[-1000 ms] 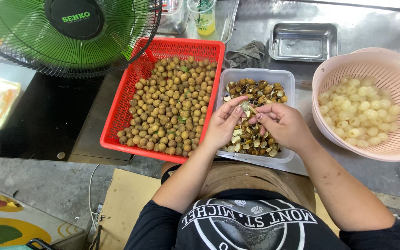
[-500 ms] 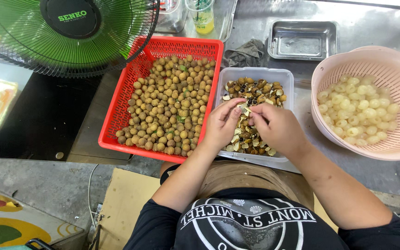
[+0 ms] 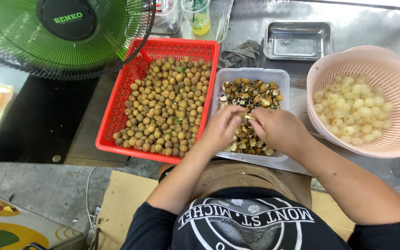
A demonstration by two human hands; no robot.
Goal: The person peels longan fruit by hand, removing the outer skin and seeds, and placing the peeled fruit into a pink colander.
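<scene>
While held over the clear tub (image 3: 250,76) of shells and seeds, left hand (image 3: 223,127) and right hand (image 3: 278,129) grips pinched together on one small fruit (image 3: 247,117), red basket (image 3: 160,51) of brown fruit left, pink colander (image 3: 371,58) of peeled fruit right

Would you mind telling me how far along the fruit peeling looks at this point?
Done: a layer of pale peeled fruit lies in the pink colander, and shells and dark seeds fill the clear tub. In hand: the left hand and right hand work one fruit over that tub. Left: the red basket holds a great many brown unpeeled fruit, clearly the larger share.
</scene>
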